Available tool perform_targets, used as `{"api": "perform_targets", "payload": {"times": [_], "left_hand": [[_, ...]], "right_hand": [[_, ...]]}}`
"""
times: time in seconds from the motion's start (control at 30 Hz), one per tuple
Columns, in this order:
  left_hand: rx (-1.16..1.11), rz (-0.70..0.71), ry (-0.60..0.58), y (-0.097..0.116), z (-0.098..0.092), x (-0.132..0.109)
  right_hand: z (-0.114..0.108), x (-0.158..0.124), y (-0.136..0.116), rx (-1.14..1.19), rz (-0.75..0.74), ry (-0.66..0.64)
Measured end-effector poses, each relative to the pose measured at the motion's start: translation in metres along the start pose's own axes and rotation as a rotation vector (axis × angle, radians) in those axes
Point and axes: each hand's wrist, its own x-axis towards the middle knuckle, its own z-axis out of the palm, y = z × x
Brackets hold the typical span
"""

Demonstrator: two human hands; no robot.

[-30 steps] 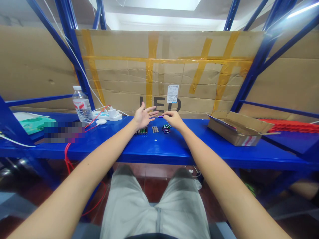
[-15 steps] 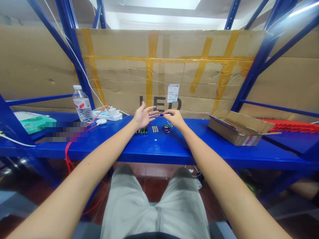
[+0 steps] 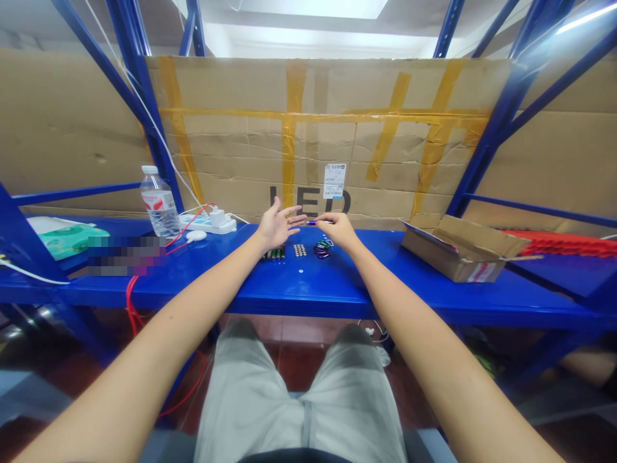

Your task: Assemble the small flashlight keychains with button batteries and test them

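Observation:
My left hand [image 3: 276, 228] is held up over the blue shelf [image 3: 308, 283], palm facing right, fingers spread and nothing in it. My right hand [image 3: 339, 230] is closed in a pinch on a small purple rod-like item [image 3: 312, 223] whose tip points at the left palm. Below the hands lie a row of dark batteries [image 3: 272, 254], a small block of gold-coloured caps [image 3: 299, 250] and a pile of coloured rings [image 3: 322, 248]. One tiny round piece [image 3: 299, 271] lies alone nearer to me.
A water bottle [image 3: 159, 204], a white power strip [image 3: 208, 223] with red and white cables, and a green packet [image 3: 67, 239] stand at the left. An open cardboard box [image 3: 460, 247] sits at the right. A taped cardboard sheet [image 3: 328, 135] closes the back.
The right hand has lifted the purple item slightly and brought it a little nearer the left palm. The left hand has barely moved.

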Motion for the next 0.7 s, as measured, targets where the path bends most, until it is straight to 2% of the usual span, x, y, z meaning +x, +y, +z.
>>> {"api": "perform_targets", "payload": {"times": [0.47,0.53,0.63,0.7], "left_hand": [[0.053,0.028,0.01,0.002,0.006,-0.003],[0.145,0.053,0.034,-0.001,0.005,-0.001],[0.446,0.132,0.115,-0.008,0.005,0.003],[0.632,0.178,0.126,-0.013,0.005,0.004]], "right_hand": [[0.001,0.0,0.002,0.003,0.038,-0.047],[0.0,0.0,0.003,-0.019,0.021,-0.052],[0.0,0.002,0.004,-0.058,0.006,-0.089],[0.0,0.002,0.006,-0.082,-0.007,-0.128]]}}
